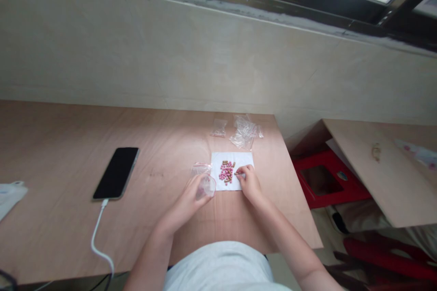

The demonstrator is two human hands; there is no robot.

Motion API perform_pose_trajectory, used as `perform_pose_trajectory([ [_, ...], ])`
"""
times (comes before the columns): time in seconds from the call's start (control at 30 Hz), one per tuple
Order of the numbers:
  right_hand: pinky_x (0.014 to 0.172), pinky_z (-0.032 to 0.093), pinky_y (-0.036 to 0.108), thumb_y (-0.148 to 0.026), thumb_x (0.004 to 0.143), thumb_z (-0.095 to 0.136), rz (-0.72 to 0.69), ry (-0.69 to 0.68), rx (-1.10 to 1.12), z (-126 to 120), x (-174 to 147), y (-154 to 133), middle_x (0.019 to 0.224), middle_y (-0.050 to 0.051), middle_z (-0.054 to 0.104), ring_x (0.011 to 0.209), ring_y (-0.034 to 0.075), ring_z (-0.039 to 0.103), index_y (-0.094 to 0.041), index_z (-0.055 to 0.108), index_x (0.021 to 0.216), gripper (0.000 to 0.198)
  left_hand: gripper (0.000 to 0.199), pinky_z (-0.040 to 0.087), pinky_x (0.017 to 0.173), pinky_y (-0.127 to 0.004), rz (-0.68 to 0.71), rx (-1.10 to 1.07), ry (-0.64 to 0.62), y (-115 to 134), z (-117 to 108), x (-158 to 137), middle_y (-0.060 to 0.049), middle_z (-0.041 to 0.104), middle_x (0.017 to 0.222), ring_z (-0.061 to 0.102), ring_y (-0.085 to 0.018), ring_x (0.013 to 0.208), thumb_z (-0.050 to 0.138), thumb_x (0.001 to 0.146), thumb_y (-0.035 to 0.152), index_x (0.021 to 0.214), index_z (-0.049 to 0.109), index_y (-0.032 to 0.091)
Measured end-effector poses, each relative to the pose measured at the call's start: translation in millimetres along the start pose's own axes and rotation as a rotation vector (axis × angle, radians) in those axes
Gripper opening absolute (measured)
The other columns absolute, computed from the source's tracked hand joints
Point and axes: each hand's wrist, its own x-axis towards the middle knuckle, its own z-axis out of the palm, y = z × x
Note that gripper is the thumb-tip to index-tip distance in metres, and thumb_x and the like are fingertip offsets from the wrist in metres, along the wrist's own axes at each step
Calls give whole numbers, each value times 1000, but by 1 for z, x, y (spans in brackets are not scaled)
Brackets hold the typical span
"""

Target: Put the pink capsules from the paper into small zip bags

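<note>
On a white paper sheet (243, 160) lies a small heap of pink beads (223, 173) mixed with several gold-brown capsule-shaped pieces (228, 180). My right hand (250, 182) is at the sheet's right side, thumb and finger pinched on one gold-brown capsule-shaped piece (236, 173) at the heap's edge. Left of the sheet, my left hand (193, 193) is curled around a clear plastic zip bag (206, 185), whose rounded mouth with a pink edge is held apart. I cannot make out anything inside that bag.
Behind the sheet lie a small clear bag (219, 127) and a crumpled pile of clear bags (245, 131). A phone (116, 173) with a white cable (97, 232) rests to the left. Beyond the table's right edge are a red box (324, 179) and another table (392, 173).
</note>
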Motion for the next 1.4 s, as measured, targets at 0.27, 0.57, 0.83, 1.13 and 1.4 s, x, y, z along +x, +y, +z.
perform_pose_trajectory([
  [0.27, 58, 39, 25, -22, 76, 50, -197, -148, 167, -9, -27, -75, 81, 4, 56, 68, 15, 48, -20, 59, 83, 11, 38, 36, 94, -40, 61, 64, 64, -8, 18, 7, -7, 48, 110, 44, -24, 108, 56, 72, 22, 110, 46, 23],
  [0.57, 65, 40, 28, -18, 70, 54, -24, 48, 59, 5, -29, -41, 78, 4, 55, 71, 16, 49, -17, 55, 80, 10, 35, 40, 89, -39, 38, 55, 96, -13, 14, 10, -7, 46, 108, 46, -23, 104, 56, 70, 17, 105, 48, 20],
  [0.83, 68, 39, 29, -15, 72, 51, 31, 27, 34, 18, -31, -29, 74, 3, 56, 72, 17, 50, -17, 54, 73, 4, 36, 39, 92, -36, 58, 77, 69, -18, 14, 8, -7, 45, 109, 45, -21, 106, 54, 71, 16, 107, 48, 20],
  [1.13, 60, 40, 25, -27, 75, 53, -67, -96, 268, 7, -41, -82, 83, 4, 57, 70, 14, 50, -19, 57, 89, 16, 33, 41, 88, -36, 30, 44, 57, -11, 18, 8, -6, 47, 104, 48, -22, 101, 55, 72, 19, 105, 49, 21],
  [1.4, 68, 39, 30, -14, 70, 50, -14, -10, 1, 28, -42, -39, 78, 4, 53, 74, 17, 48, -18, 51, 75, 6, 42, 31, 100, -37, 58, -43, 33, 0, 2, 3, -4, 43, 114, 40, -21, 114, 56, 72, 18, 113, 47, 25],
])
